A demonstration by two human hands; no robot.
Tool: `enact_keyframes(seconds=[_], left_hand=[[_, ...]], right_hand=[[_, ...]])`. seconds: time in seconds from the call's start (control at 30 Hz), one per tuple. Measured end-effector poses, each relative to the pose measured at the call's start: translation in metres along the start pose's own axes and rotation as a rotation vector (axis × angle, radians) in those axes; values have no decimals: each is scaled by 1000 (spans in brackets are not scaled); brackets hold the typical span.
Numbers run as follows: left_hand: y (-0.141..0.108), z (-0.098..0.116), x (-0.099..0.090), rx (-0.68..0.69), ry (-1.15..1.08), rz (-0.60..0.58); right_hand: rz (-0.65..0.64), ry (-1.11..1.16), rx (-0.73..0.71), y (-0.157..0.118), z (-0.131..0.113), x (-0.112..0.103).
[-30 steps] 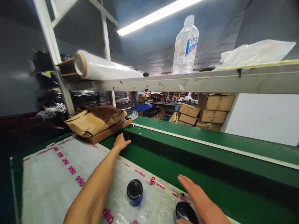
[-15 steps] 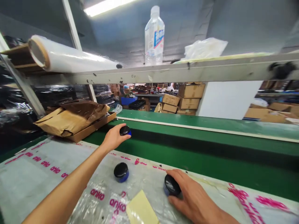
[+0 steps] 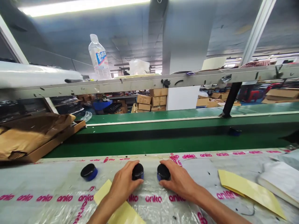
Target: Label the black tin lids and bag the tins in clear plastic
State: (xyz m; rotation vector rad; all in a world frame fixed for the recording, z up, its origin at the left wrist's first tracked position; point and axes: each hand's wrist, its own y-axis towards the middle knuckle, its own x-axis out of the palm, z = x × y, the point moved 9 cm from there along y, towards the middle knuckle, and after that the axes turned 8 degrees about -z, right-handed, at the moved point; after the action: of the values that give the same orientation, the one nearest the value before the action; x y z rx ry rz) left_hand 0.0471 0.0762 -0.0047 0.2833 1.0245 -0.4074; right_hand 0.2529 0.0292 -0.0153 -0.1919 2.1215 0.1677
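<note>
Jars, black-lidded with blue bodies, three on the pink-printed plastic sheet point(image 3: 49, 179). Step in hand, as I read it from my feed: left hand point(image 3: 122, 186) clamped on the first jar point(image 3: 137, 171), right hand point(image 3: 179, 182) clamped on the second jar point(image 3: 163, 172), the hands apart, the two jars just beside each other between them. Third jar point(image 3: 89, 172) stands free, left of the left hand. Contents of all three: hidden by the closed lids, so I cannot tell. Pale yellow card point(image 3: 104, 193) lies beneath the left wrist; yellow sheet point(image 3: 249, 193) lies well right of the right hand. Small blue object point(image 3: 234, 132) sits on the green conveyor belt point(image 3: 149, 144), ahead and right of the right hand. Cardboard tray point(image 3: 53, 146), ahead and left of the left hand, holds brown kraft paper point(image 3: 25, 137). Clear plastic bottle point(image 3: 98, 56) stands high ahead of the hands.
</note>
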Motion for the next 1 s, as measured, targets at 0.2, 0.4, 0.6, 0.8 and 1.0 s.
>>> enact_keyframes(seconds=[0.2,0.4,0.6,0.8,1.0], left_hand=[[-12,4,17,-20,21,-9],[-35,-41,-46,57,164,123],[-50,-155,-125,-279,365,349],[-45,-173,-112,-277,284,187],[-40,-131,-101,-221,202,234]], right_hand=[[-20,-121,-81,-1,-9,5],[-214,-221,-369,1,-32,6],[-147,-454,-73,25,-19,-2],[-75,-414,-95,25,-28,-9],[-64,-313,-252,35,-106,16]])
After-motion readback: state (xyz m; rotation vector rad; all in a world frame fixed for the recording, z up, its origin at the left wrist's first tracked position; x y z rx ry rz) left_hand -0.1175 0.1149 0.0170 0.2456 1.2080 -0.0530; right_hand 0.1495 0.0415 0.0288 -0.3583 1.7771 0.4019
